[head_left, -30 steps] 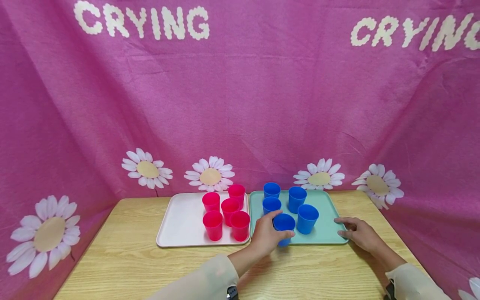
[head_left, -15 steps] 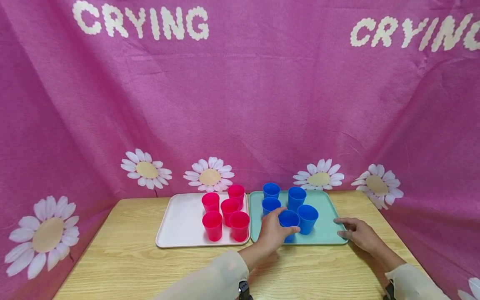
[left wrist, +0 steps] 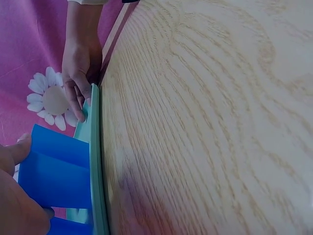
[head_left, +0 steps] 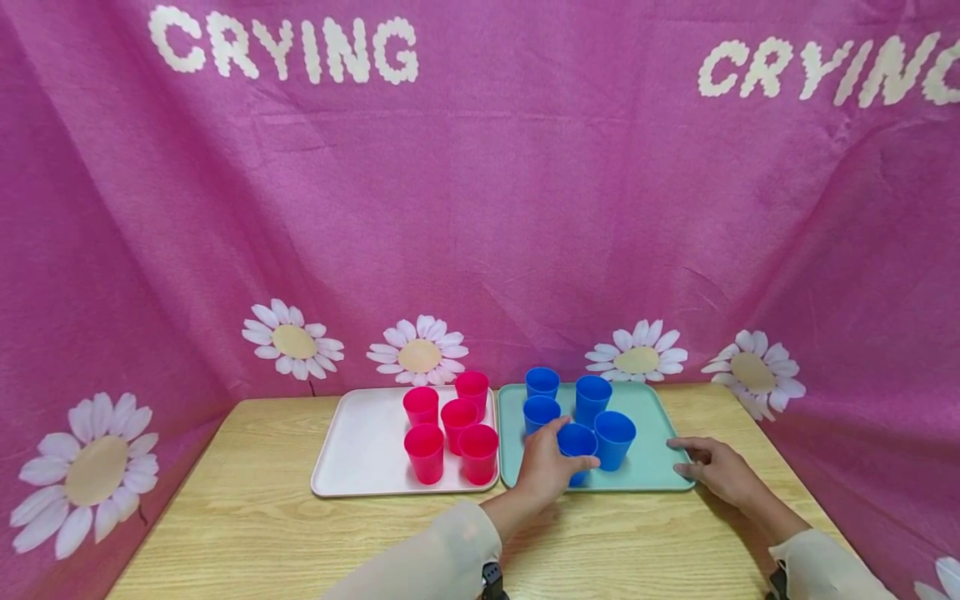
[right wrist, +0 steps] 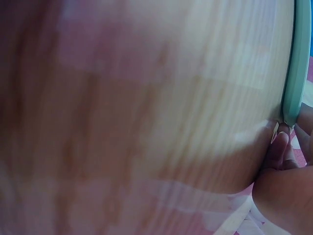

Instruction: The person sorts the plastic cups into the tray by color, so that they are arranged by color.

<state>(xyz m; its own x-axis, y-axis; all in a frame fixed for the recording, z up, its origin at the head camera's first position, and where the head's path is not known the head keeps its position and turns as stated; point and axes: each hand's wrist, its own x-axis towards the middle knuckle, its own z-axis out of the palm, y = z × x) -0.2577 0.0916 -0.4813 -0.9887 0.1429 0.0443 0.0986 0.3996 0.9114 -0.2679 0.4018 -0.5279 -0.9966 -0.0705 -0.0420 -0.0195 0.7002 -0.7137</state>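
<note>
My left hand (head_left: 543, 468) holds a blue plastic cup (head_left: 577, 440), thumb on its near right side and fingers at its left. The cup stands upright at the front of the light green tray (head_left: 652, 471); in the left wrist view its base meets the tray close behind the rim. Several other blue cups (head_left: 615, 442) stand on the tray behind it. My right hand (head_left: 720, 473) grips the tray's front right corner. In the right wrist view some of its fingers (right wrist: 279, 147) are curled below the rim.
A white tray (head_left: 360, 450) lies directly left of the green one, with several red cups (head_left: 424, 454) on its right half. Both trays lie on a wooden table (head_left: 247, 533). A pink cloth (head_left: 525, 208) with daisies hangs behind and at the sides.
My left hand has carried the blue cup slightly right and back, from over the tray's front edge onto the tray, beside the other blue cups. The right hand has stayed at the tray's corner.
</note>
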